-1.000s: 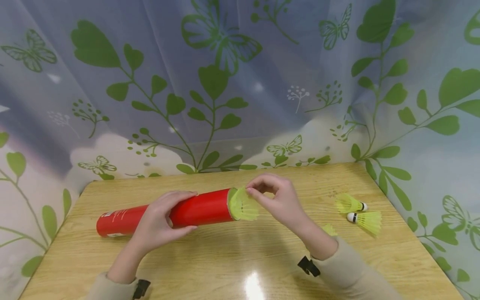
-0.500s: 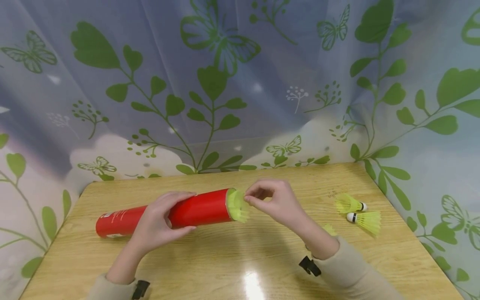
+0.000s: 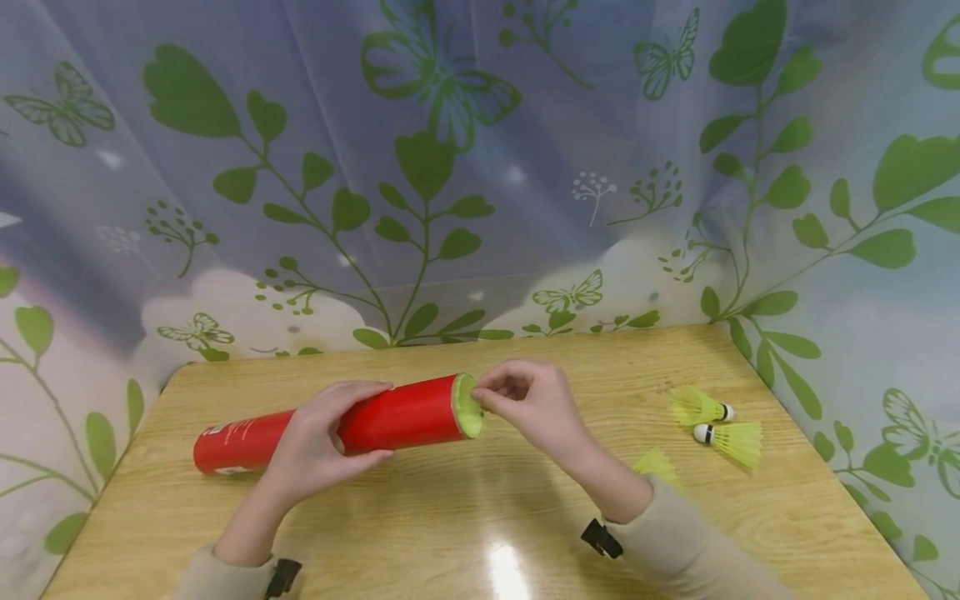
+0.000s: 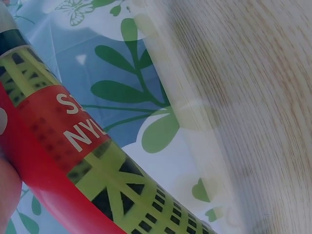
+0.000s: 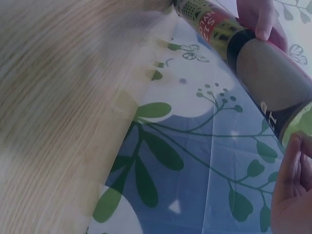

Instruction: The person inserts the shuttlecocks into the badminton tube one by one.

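One tube [image 3: 408, 412] points to three o'clock before you, clamped in your left hand [image 3: 318, 437]. Your right hand [image 3: 536, 408] pinches a shuttle [image 3: 470, 410] mostly inside it; a crooked push could jam or crumple it against the rim [image 3: 453, 402].

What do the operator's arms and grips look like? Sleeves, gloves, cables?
Left sleeve and right sleeve: plain beige. Near the cuffs, a left black clip and right black clip, buckle-like. Left grip and right grip: ungloved. No cables visible.
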### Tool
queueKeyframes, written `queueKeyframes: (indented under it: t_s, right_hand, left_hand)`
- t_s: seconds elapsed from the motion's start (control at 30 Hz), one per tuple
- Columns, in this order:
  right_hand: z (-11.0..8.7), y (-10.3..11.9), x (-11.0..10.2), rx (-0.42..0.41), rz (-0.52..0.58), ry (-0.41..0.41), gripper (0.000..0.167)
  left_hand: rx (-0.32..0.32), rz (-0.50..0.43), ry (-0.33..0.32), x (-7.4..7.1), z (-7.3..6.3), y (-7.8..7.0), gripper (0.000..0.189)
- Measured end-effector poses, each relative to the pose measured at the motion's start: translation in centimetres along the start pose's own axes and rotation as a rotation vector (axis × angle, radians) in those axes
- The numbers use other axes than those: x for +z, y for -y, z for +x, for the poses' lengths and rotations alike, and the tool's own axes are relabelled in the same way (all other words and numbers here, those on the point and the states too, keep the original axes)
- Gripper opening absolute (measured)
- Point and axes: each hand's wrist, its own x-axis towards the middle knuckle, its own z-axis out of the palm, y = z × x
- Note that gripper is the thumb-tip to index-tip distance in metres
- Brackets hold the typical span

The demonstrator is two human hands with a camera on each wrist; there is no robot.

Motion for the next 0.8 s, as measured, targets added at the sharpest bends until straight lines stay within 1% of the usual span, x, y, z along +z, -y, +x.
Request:
queueKeyframes:
  t_s: [0.17, 0.37, 0.5, 0.8]
  right_hand:
    - [0.01, 0.26, 0.59, 0.017, -0.015, -0.025, 0.006]
    - [0.04, 0.4, 0.99, 0.026, -0.029, -0.023, 0.006]
    - [-0.05, 0.19, 0.92, 0.027, 0.007, -0.02, 0.006]
    - [-0.31, -0.38, 0.09, 0.069, 0.079, -0.026, 0.011]
  left_hand:
    - [0.001, -0.006, -0.008, 0.09, 0.03, 0.07, 0.078]
    - [0.015, -0.007, -0.011, 0.24, 0.0, 0.12, 0.079]
    - [0.023, -0.013, -0.011, 0.25, -0.02, 0.1, 0.08]
    - [0.031, -0.02, 0.001, 0.04, -0.04, 0.01, 0.081]
